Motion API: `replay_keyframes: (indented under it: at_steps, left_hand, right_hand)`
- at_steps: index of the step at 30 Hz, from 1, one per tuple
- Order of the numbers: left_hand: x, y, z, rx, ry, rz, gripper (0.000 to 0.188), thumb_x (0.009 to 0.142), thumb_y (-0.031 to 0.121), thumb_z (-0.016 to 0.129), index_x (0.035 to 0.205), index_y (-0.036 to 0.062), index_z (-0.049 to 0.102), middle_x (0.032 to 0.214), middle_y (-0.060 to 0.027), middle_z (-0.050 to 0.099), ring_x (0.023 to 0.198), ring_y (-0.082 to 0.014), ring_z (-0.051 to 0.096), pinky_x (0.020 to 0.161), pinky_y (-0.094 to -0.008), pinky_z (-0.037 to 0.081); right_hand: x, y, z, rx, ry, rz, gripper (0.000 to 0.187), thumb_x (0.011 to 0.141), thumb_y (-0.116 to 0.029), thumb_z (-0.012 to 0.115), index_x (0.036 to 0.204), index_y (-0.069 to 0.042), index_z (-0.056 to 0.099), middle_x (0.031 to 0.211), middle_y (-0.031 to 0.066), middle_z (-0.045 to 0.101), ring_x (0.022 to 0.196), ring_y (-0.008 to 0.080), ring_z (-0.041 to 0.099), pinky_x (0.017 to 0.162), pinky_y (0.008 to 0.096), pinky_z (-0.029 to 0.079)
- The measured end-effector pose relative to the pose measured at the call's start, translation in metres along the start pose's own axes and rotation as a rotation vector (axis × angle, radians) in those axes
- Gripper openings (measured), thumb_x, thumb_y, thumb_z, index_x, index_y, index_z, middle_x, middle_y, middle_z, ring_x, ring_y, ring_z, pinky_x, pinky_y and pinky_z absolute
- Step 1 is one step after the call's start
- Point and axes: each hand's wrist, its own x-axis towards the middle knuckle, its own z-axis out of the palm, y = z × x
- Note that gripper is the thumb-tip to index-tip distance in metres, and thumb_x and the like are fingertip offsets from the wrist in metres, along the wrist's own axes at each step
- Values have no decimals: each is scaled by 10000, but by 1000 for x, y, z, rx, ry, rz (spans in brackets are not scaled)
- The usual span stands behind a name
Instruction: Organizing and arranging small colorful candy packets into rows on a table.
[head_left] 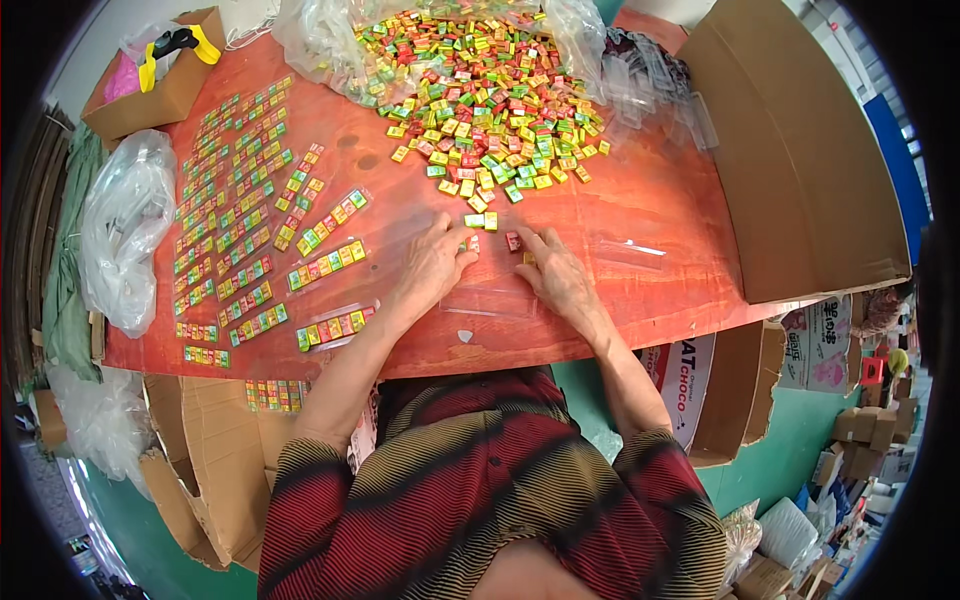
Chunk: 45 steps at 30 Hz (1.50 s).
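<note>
Both my hands rest low over the red table (690, 240), facing each other. My left hand (438, 264) is curled, with thumb and forefinger closed at a small red-and-white box (473, 243). Across from it, my right hand (558, 276) has its fingertips together around a small yellow box (528, 258), mostly covered by the fingers. A dark red box (514, 241) lies at its forefinger. Just beyond the fingers sit two yellow boxes (482, 220) side by side. A clear plastic tray (488, 302) lies between my wrists.
A heap of small colourful boxes (490, 110) spills from a clear bag (325, 50) at the back. Filled strips of boxes (240, 210) stand in rows on the left. Another clear tray (628, 254) lies right, near a tall cardboard box (800, 150). Open cartons (225, 450) stand below the table.
</note>
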Motion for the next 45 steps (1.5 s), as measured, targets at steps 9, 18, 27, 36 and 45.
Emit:
replay_keyframes:
  at_steps: [9, 18, 27, 36, 45]
  left_hand:
    - [-1, 1, 2, 22, 11, -2, 285, 700, 130, 685, 955, 40, 596, 848, -113, 471, 764, -298, 537, 660, -398, 435]
    - [-1, 2, 0, 20, -10, -18, 286, 708, 130, 676, 970, 46, 596, 866, -116, 477, 774, -302, 538, 674, -401, 433]
    - [-6, 2, -5, 34, -45, -6, 267, 707, 121, 674, 952, 51, 593, 921, -125, 479, 804, -322, 558, 674, -418, 454]
    - [-7, 2, -9, 21, -58, -30, 271, 708, 120, 677, 957, 56, 591, 918, -125, 476, 816, -322, 553, 690, -420, 447]
    - [-4, 6, 2, -1, -76, -47, 282, 713, 127, 672, 979, 73, 595, 914, -124, 484, 812, -330, 560, 681, -424, 453]
  right_hand:
    - [-1, 9, -6, 85, 86, 32, 408, 752, -90, 623, 1138, -35, 498, 977, 160, 519, 898, 333, 540, 729, 378, 452]
    - [-8, 13, 3, -28, 97, 8, 325, 748, -87, 622, 1059, -27, 551, 916, 151, 532, 823, 325, 559, 686, 377, 462]
    - [7, -16, 20, 27, 135, -117, 318, 734, -93, 633, 1032, -20, 551, 939, 154, 524, 862, 330, 538, 718, 385, 461]
    - [21, 8, 9, -55, 101, -141, 284, 749, -87, 611, 1023, -35, 558, 1017, 141, 535, 931, 321, 540, 750, 379, 469]
    - [25, 1, 5, 32, 128, -76, 257, 786, -46, 532, 1041, -56, 562, 969, 135, 548, 875, 325, 561, 692, 388, 471]
